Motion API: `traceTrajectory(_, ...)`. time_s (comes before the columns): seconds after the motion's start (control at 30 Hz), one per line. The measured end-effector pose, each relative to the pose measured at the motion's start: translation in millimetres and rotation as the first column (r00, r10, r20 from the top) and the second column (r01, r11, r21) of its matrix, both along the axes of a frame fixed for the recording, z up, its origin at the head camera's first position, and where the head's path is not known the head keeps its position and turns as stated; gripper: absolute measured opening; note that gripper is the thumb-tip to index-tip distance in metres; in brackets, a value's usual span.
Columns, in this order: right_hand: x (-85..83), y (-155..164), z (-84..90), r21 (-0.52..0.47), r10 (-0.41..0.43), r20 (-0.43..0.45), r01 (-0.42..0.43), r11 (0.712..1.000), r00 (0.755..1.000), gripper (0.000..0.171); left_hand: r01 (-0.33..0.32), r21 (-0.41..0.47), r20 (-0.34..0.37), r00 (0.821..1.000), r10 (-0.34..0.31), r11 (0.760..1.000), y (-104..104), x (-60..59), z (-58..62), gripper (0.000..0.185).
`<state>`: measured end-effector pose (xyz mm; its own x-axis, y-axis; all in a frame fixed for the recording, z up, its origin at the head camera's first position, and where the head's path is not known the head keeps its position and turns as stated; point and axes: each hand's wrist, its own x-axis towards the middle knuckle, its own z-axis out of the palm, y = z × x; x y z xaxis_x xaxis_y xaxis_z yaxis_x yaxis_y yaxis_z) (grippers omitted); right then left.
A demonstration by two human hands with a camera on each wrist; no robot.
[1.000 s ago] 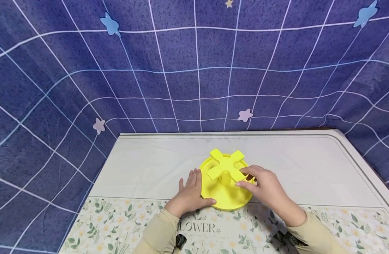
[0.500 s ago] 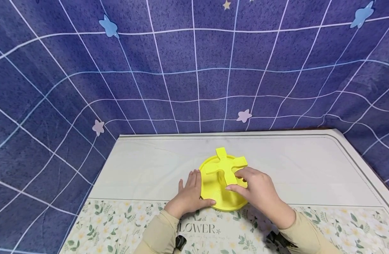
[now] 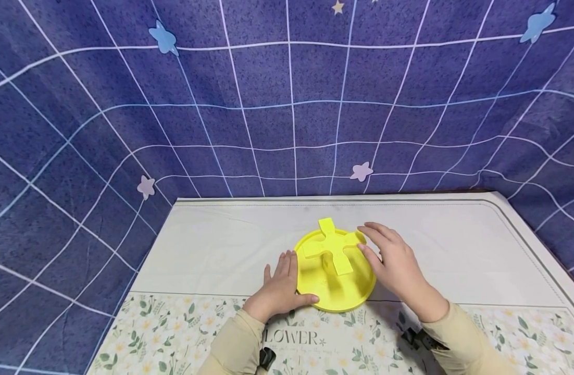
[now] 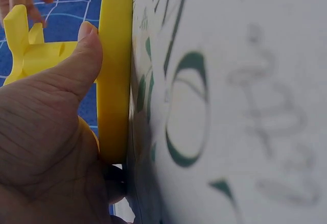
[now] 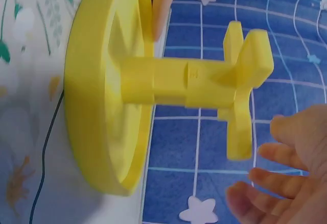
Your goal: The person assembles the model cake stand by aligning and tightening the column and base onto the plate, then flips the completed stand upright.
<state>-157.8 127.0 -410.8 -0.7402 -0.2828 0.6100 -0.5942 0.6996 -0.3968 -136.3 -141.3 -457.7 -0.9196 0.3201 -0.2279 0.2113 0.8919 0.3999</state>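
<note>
A round yellow dish [image 3: 338, 302] with a raised rim lies on the table. From its middle rises a yellow post [image 5: 171, 81] topped by a four-armed cross handle [image 3: 333, 246]. At the dish's left side, my left hand [image 3: 281, 291] rests with straight fingers along the rim, its thumb [image 4: 87, 50] laid over the near edge. My right hand [image 3: 395, 260] is by the cross's right arm, thumb and fingers spread to either side of its tip. In the right wrist view, a gap shows between those loosely bent fingers [image 5: 278, 183] and the cross.
The table cover [image 3: 221, 245] is white at the back, with a printed flower band [image 3: 174, 333] along the front. A blue curtain [image 3: 268, 120] with grid lines and stars hangs behind the table and at both sides. Black straps [image 3: 266, 357] show near the wrists.
My right hand turned the cross clockwise by the arm it held, let go, and moved back and right to the cross's right arm. My left hand stays on the dish.
</note>
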Motion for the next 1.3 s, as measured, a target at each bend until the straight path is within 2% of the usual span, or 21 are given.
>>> traceTrajectory(0.1,-3.0,6,-2.3,0.009,0.017,0.119,-0.019,1.0,0.993,0.037,0.002,-0.006,-0.002,1.0,-0.002,1.0,1,0.0,1.0,0.119)
traceTrajectory(0.23,-5.3,11,-5.3,0.001,0.038,0.256,-0.039,0.999,0.966,0.037,0.004,-0.005,0.001,1.0,-0.004,1.0,1,0.3,2.7,0.118)
traceTrajectory(0.57,6.1,16,-2.5,-0.106,0.059,0.331,-0.025,0.994,0.942,0.026,0.005,-0.013,0.002,1.0,-0.005,1.0,2,0.5,4.2,0.117)
traceTrajectory(0.7,11.1,14,-3.9,-0.128,0.082,0.341,-0.04,0.991,0.936,0.025,0.003,-0.015,0.003,1.0,-0.003,1.0,1,-0.2,3.3,0.118)
traceTrajectory(0.97,14.7,3,-7.1,-0.114,0.11,0.319,-0.077,0.991,0.941,0.024,-0.003,-0.008,0.006,1.0,0.003,1.0,0,0.1,3.3,0.118)
traceTrajectory(1.3,19.9,-12,-6.6,-0.032,0.079,0.25,-0.073,0.997,0.965,0.023,-0.007,-0.016,0.002,1.0,0.007,1.0,2,-1.0,0.1,0.119)
